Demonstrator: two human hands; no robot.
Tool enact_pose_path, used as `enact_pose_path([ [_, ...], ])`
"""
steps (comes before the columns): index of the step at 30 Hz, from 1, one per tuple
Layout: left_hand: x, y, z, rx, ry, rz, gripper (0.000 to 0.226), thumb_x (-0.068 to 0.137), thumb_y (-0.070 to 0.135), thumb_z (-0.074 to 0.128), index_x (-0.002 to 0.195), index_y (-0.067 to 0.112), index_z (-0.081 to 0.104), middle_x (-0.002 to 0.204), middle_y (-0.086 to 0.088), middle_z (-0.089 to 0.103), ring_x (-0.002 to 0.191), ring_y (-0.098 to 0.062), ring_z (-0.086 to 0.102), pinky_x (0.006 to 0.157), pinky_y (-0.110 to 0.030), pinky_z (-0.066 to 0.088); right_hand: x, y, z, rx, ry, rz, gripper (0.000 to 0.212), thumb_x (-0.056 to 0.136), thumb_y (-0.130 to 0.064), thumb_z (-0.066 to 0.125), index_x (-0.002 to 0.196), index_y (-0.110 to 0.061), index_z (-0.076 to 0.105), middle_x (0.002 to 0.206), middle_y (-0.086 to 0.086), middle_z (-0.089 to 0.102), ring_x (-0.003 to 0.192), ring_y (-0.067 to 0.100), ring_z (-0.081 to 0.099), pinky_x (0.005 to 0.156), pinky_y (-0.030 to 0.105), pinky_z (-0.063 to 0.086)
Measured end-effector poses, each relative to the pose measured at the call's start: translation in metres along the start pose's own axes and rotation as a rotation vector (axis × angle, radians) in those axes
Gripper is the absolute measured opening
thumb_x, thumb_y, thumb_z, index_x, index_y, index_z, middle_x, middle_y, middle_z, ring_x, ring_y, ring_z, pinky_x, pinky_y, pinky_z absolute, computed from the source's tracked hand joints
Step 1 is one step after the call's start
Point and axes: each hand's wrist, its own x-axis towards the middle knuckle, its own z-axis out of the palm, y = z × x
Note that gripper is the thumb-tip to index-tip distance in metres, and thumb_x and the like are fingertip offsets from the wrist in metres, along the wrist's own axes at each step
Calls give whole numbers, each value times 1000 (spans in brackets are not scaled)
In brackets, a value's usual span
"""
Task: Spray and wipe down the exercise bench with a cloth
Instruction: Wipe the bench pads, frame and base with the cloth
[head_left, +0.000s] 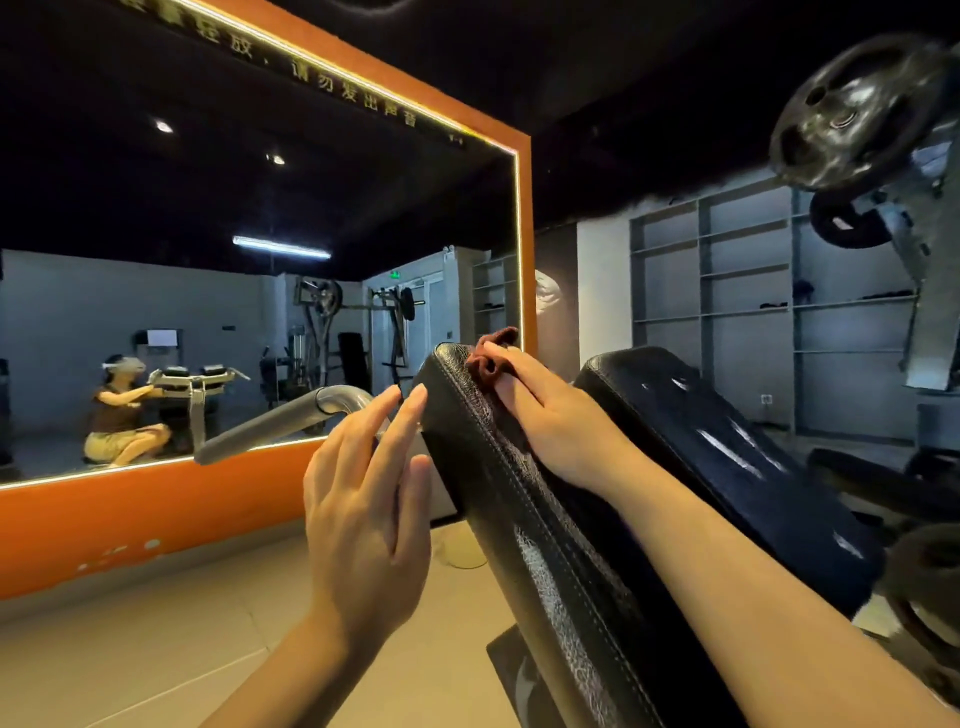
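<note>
- Steadying the black bench pad (524, 519), the left hand (363, 499) lays straight, relaxed fingers against its side, apparently as a brace.
- Pressing a brown cloth (488, 353) near the pad's top end, the right hand (540, 410) wipes with fingers flat.
- Beyond, a mirror (260, 260) reflects the gym.

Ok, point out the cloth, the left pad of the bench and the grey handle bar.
cloth (491, 353): head view, on the bunched brown fabric above the right hand's fingertips.
left pad (519, 519): head view, on the stitched black side face.
grey handle bar (270, 423): head view, on the middle of the straight tube.
</note>
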Motion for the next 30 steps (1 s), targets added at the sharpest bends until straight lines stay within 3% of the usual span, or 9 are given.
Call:
enact_pose_path([
  [4,1,-2,0,-7,19,-4,43,101,34,30,144,30,34,143,1,47,137,-17,39,109,-52,32,18,19,-7,-73,46,168,40,107,-32,26,142,-24,43,143,2,50,131,23,45,106,35,32],
  [12,0,-2,1,-40,21,-32,45,101,35,31,141,22,44,142,-4,50,135,-22,41,106,-53,35,-70,18,-10,-71,91,291,40,106,-34,30,145,-33,42,141,-3,51,132,22,43,109,36,31],
  [16,-1,0,0,-41,21,-34,44,101,34,32,141,21,45,141,-5,51,133,-23,41,104,-55,35,-96,0,-3,36,70,197,41,104,-35,32,144,-41,37,143,-14,48,135,9,40,116,38,30],
  [20,0,-1,0,-43,3,-16,45,102,38,28,142,23,42,142,-4,50,134,-22,41,106,-54,34,-48,-19,12,70,8,-57,42,105,-30,33,147,-36,35,151,-18,37,140,-4,26,121,34,21],
  [22,-1,-2,0,-43,5,-6,45,102,38,27,142,23,43,142,-3,51,134,-22,42,106,-56,33,-17,-21,16,41,-14,-106,43,106,-30,32,149,-32,34,154,-15,32,143,1,21,122,37,18],
  [26,1,-5,1,-58,6,-3,44,102,34,29,140,20,46,141,-1,51,135,-21,42,104,-61,33,3,-9,5,67,-16,25,42,107,-32,27,149,-29,33,150,-7,41,139,12,33,107,21,21],
  [28,1,-5,2,-55,8,2,44,102,34,30,141,21,44,142,2,49,135,-21,41,104,-61,33,-8,-2,-1,50,0,104,43,107,-31,26,150,-30,32,151,-6,40,140,15,33,104,22,22],
  [30,1,-5,2,-61,12,11,43,102,33,31,141,20,43,141,2,48,135,-20,42,104,-60,34,-28,7,-6,14,20,181,43,107,-32,26,150,-33,30,155,-5,35,143,18,28,112,29,21],
])
